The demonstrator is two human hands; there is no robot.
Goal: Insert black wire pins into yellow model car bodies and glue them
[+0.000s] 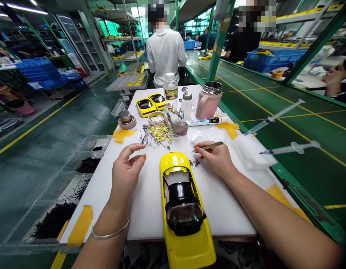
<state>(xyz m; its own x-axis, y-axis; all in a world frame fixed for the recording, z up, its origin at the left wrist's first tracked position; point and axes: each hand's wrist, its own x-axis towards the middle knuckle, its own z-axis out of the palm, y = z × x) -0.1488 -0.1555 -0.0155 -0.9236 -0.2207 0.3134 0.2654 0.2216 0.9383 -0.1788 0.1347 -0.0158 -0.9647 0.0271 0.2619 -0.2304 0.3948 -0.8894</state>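
Note:
A yellow model car body (186, 246) with a black roof lies lengthwise on the white work board (150, 209), its near end over the front edge. To its left my left hand (127, 168) hovers with thumb and fingers apart and nothing between them. On the right my right hand (217, 158) pinches tweezers (213, 146), whose tip points left over the board. Small black parts (195, 161) lie scattered below that tip, beside the car's far end. A bag of small yellow parts (161, 132) rests beyond the car, with thin black pieces (146, 138) next to it.
At the back stand two yellow car bodies (146, 106), a clear bottle (170, 91), a pink flask (209, 101) and a marker (205, 121). Syringes (290, 147) lie at the right edge. Clear trays of black parts (53, 220) sit left. A person (165, 56) is ahead.

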